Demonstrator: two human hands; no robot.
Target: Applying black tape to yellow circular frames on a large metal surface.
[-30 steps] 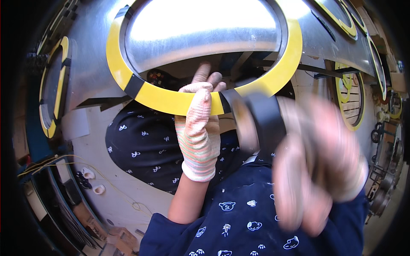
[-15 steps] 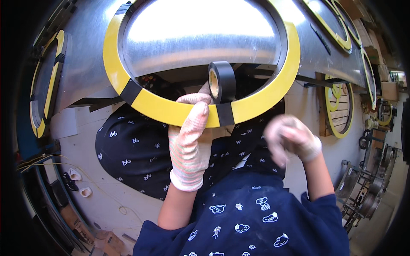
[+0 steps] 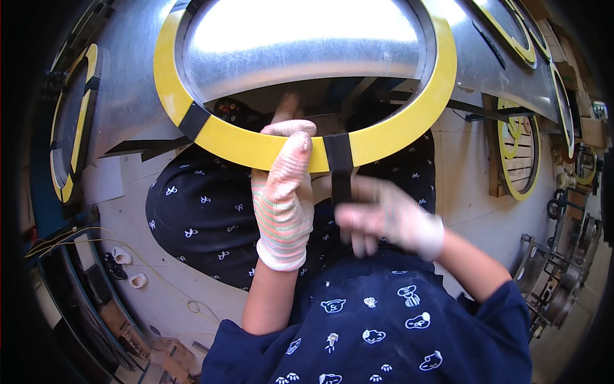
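My left hand (image 3: pixel 284 198), in a striped knit glove, grips the near rim of a large yellow ring (image 3: pixel 230 150), thumb on top. The ring is tilted up against the metal table, with black tape bands around it. One band (image 3: pixel 339 152) sits just right of my left thumb; below it a black length of tape or the roll's edge (image 3: pixel 342 185) hangs down, and I cannot tell which. My gloved right hand (image 3: pixel 390 217) is beside that black piece, its fingers smeared by motion. Whether they hold it is unclear.
Shiny sheet metal covers the table (image 3: pixel 121 83). Another taped yellow ring (image 3: pixel 83 121) stands at the left, and more lie at the far right (image 3: pixel 511 38). A dark thin tool (image 3: pixel 489 43) lies on the table. A slatted wooden piece with a yellow ring (image 3: pixel 521 157) stands at the right.
The tape roll, seen upright inside the ring before, no longer shows there. A black piece now hangs below the ring. My right hand has moved left to it; the left keeps its grip.
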